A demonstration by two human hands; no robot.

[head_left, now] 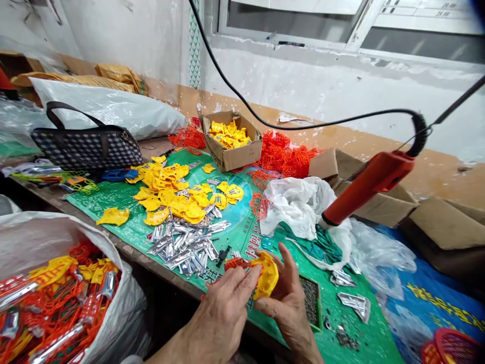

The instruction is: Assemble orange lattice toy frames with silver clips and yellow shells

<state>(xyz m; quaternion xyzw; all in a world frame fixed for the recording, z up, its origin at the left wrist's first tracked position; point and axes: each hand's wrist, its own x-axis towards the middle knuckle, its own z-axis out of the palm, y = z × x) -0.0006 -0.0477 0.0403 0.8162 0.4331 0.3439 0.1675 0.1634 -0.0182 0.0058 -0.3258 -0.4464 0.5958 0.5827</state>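
In my right hand (290,303), a curved yellow plastic piece (268,277) with small round studs on its inner side is held between thumb and fingers; the index finger points up. My left hand (225,311) presses its fingers together on an orange-red plastic part (238,263) against the yellow piece's left side. How the two parts join is hidden by the fingers. Just beyond my left hand lies a small black part (223,256) beside a heap of shiny silver pieces (189,245). Behind that heap spreads a pile of yellow plastic pieces (170,192).
An orange-red power screwdriver (369,187) hangs at right on a black cable. A green tray (319,308) holds small screws. A cardboard box (242,155) of yellow pieces stands at the back near orange netting (284,156). A white sack (125,298) of finished-looking parts sits lower left.
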